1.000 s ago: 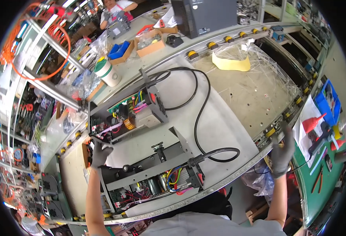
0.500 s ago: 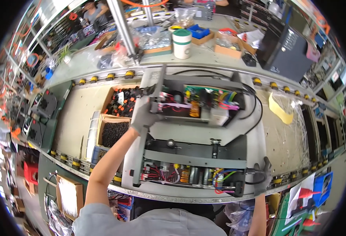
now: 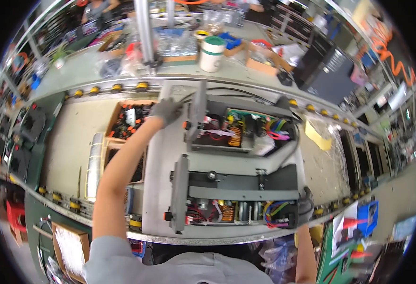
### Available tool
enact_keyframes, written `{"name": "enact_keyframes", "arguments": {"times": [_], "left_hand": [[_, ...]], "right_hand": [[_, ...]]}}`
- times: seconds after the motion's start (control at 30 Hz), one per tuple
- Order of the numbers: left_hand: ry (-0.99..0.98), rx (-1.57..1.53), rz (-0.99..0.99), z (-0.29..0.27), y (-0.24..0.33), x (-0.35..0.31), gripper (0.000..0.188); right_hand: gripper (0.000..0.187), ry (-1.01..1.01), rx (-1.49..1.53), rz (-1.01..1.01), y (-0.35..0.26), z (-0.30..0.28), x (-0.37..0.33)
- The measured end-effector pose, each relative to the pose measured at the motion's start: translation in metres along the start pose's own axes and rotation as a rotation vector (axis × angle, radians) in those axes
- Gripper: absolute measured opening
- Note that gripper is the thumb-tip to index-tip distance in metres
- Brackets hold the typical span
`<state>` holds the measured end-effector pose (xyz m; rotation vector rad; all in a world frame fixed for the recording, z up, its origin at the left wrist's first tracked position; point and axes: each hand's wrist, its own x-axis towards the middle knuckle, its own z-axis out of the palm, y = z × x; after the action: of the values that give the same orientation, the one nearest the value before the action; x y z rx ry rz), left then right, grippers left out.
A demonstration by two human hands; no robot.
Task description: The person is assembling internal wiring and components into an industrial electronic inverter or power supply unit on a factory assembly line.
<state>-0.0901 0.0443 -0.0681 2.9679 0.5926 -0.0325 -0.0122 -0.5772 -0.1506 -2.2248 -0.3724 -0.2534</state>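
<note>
Two grey metal chassis, crammed with coils, circuit boards and coloured wires, lie on a pale board (image 3: 158,165). At the left end of the far chassis (image 3: 227,147), my left hand (image 3: 166,111), in a grey glove, reaches beside the upright end panel with its fingers stretched out, slightly blurred. A black cable (image 3: 241,90) runs behind that chassis. My right hand (image 3: 305,208), gloved too, is against the right end of the near chassis (image 3: 241,193), one finger pointing up and the others partly hidden.
Boxes of black-and-orange parts (image 3: 122,124) and small black pieces (image 3: 137,165) stand left of the board. Roller rails (image 3: 117,88) border the line. Across it are a white cup with a green lid (image 3: 212,54) and a black case (image 3: 331,68). Yellow foam (image 3: 316,137) lies right.
My left hand has come off the left end of the far chassis and moved away from me. My right hand has come closer to the near chassis. The whole view has shifted and turned.
</note>
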Motion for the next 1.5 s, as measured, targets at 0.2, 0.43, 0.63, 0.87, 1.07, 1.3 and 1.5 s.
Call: {"name": "enact_keyframes", "arguments": {"times": [0.2,0.43,0.63,0.87,1.07,1.3,1.5], "left_hand": [[-0.496,-0.623,-0.213,-0.026,-0.013,-0.111,0.041],[0.231,-0.657,-0.052,0.037,-0.012,-0.229,0.046],[0.374,-0.611,-0.059,0.090,0.018,-0.264,0.050],[0.454,-0.554,-0.097,0.095,0.048,-0.250,0.051],[0.582,-0.808,-0.091,0.123,0.155,-0.215,0.044],[-0.192,-1.316,0.319,0.105,0.256,-0.148,0.038],[0.323,-0.749,0.466,0.082,0.102,-0.071,0.040]], "right_hand": [[0.050,-0.065,-0.579,0.058,-0.014,-0.006,0.004],[0.056,-0.064,-0.469,-0.094,0.002,-0.005,0.003],[0.030,0.250,-0.172,-0.046,-0.018,-0.018,-0.003],[0.020,0.413,-0.163,-0.609,-0.118,-0.045,-0.126],[0.032,-0.408,0.060,-0.936,-0.184,0.013,-0.148],[0.020,-0.650,-0.505,-0.251,-0.189,0.050,-0.083],[0.017,-0.414,-0.811,0.020,-0.057,-0.001,0.010]]}}
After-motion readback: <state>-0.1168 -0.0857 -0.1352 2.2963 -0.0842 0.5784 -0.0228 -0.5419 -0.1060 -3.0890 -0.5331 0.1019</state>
